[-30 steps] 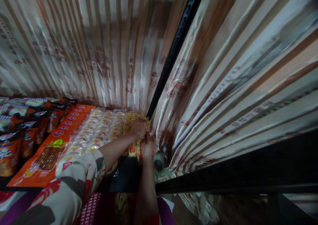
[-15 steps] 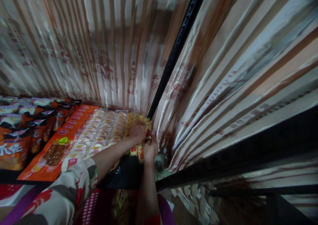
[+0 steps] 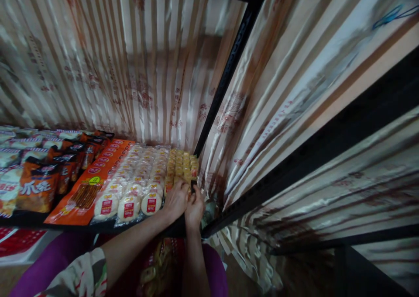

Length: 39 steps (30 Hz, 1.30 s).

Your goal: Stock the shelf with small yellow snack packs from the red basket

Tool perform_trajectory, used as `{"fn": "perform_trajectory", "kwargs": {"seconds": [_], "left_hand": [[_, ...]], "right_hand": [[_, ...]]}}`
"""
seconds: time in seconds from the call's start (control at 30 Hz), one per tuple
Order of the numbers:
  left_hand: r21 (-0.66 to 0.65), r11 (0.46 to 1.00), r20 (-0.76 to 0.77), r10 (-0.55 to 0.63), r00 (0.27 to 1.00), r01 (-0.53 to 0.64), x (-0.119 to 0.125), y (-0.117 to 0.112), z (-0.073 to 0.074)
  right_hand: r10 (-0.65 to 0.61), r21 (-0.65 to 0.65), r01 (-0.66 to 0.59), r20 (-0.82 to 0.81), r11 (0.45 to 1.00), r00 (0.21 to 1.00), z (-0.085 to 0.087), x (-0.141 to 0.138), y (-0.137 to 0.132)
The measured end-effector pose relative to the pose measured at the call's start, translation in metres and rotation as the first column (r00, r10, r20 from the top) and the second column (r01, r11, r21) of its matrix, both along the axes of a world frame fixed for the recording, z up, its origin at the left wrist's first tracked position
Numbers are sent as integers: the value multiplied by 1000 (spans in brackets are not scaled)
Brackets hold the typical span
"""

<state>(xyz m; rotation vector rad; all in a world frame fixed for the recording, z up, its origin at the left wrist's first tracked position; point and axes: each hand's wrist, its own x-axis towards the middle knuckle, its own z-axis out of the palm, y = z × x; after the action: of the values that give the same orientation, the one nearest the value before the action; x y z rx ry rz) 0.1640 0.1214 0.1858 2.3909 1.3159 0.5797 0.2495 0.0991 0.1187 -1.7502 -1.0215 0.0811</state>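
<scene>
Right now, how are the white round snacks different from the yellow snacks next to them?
The white round snacks look bigger; the yellow snacks look smaller. The white ones' red front labels show, but the left hand and right hand hide the front of the yellow ones. The yellow ones sit nearer the black post than the white ones. Both lie in rows on the black shelf.

Pleats everywhere here: glossy cream-and-brown striped sheeting (image 3: 147, 43), printed in dull red, sweeps from nine o'clock right over to three! A black, perforated metal post (image 3: 229, 70) cuts down from half past twelve; a thick black metal beam (image 3: 310, 157) slants from three towards six. Thin blue cord (image 3: 389, 17) at two, black shelf edge (image 3: 29, 220) at eight, dim light throughout.
</scene>
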Motion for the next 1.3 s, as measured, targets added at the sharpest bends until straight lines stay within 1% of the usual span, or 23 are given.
{"fn": "perform_trajectory", "kwargs": {"seconds": [0.1, 0.2, 0.3, 0.43, 0.63, 0.83, 0.93, 1.07, 1.2, 1.3], "left_hand": [[-68, 997, 5, 38, 999, -37, -5, -12, 0], [-96, 994, 14, 57, 998, -55, -8, -20, -1], [-117, 989, 9, 89, 996, -87, -10, -26, -5], [-182, 974, 2, 134, 991, -131, -10, -30, -12], [-293, 947, 95, 167, 981, -133, -9, -31, -22], [-347, 932, 236, 190, 953, -100, -5, -29, -32], [-355, 930, 284, 202, 938, -93, -3, -29, -33], [-336, 938, 330, 207, 921, -90, -1, -27, -31], [-313, 942, 341, 233, 911, -124, 2, -18, -29], [-290, 949, 334, 223, 916, -125, 5, -9, -26]], "right_hand": [[30, -14, -30, 12, 999, 999, -8, -4, -9], [37, -30, -36, 32, 999, 999, -13, -5, -15], [38, -47, -36, 52, 998, 998, -15, -6, -19], [52, -91, -46, 65, 995, 997, -14, -8, -26], [69, -141, -63, 40, 988, 997, -16, -9, -31], [45, -151, -50, -31, 987, 998, -16, -10, -33], [34, -137, -44, -76, 990, 997, -14, -10, -34], [22, -80, -31, -106, 996, 994, -12, -11, -33], [8, -48, -13, -109, 999, 994, -8, -12, -32], [-15, -29, 12, -96, 1000, 995, -5, -12, -30]]}}
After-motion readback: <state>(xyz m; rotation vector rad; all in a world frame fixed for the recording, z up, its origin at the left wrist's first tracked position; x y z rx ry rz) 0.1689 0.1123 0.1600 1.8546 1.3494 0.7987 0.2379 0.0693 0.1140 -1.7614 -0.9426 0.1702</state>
